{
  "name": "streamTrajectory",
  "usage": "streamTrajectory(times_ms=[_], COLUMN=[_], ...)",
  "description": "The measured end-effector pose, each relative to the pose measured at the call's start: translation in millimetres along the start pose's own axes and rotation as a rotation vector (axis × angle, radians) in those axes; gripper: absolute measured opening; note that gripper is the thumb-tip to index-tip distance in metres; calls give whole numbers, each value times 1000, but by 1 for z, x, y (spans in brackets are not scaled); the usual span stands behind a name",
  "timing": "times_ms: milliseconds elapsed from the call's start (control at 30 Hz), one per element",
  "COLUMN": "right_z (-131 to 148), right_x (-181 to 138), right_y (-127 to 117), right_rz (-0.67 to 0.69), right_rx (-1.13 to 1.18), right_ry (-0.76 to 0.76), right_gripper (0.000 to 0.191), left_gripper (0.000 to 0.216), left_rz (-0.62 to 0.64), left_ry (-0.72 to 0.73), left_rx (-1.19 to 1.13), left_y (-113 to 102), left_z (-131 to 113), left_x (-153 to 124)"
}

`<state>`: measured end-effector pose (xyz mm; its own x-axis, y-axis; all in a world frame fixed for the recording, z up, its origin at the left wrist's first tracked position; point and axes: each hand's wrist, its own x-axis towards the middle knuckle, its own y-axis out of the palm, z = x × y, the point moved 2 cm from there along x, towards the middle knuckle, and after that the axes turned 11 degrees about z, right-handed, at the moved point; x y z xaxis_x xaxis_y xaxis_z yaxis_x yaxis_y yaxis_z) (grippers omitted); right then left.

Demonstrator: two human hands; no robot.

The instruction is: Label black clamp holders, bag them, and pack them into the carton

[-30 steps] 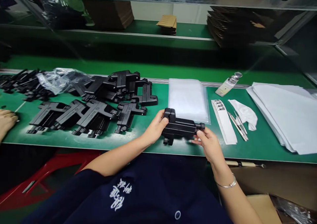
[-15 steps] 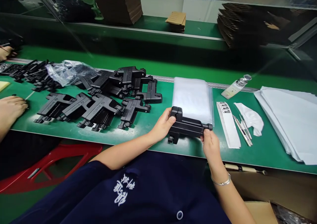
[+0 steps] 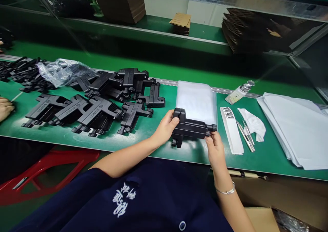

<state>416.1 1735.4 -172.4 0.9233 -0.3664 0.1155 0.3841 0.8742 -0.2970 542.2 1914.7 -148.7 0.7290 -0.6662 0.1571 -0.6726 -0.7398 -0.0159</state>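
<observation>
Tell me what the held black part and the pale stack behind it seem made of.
The black part: likely moulded plastic, matte, uniform black with sharp moulded edges. The pale stack: probably thin plastic film bags, faintly glossy and translucent.

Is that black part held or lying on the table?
Held: left hand grips the black part at its blocky end, right hand pinches its knob.

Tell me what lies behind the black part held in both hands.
A stack of clear plastic bags lies flat on the green table behind the black part. The part covers the stack's near edge.
</observation>
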Motion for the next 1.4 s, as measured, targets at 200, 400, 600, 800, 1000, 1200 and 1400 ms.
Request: streamTrajectory(times_ms=[200, 400, 600, 800, 1000, 1200, 1400], right_z=[-11, -4, 2, 8, 18, 27, 35], right_x=[0, -2, 1, -1, -3, -4, -1], right_y=[2, 8, 4, -5, -7, 3, 6], right_rz=[-88, 30, -54, -18, 122, 140, 85], right_rx=[-30, 101, 72, -46, -233, -38, -107], right_ry=[73, 0, 20, -105, -204, -150, -110], right_gripper=[46, 29, 36, 28, 31, 34, 28], left_gripper=[70, 60, 67, 61, 63, 59, 57], left_rz=[68, -24, 41, 13, 0, -213, -187], left_ry=[107, 49, 153, 86, 84, -172, -173], left_rx=[130, 43, 170, -54, -125, -481, -452], left_y=[0, -8, -4, -8, -7, -17, -18], left_z=[-3, -3, -12, -1, 2, 5, 5], left_x=[-7, -2, -7, -1, -5, 9, 9])
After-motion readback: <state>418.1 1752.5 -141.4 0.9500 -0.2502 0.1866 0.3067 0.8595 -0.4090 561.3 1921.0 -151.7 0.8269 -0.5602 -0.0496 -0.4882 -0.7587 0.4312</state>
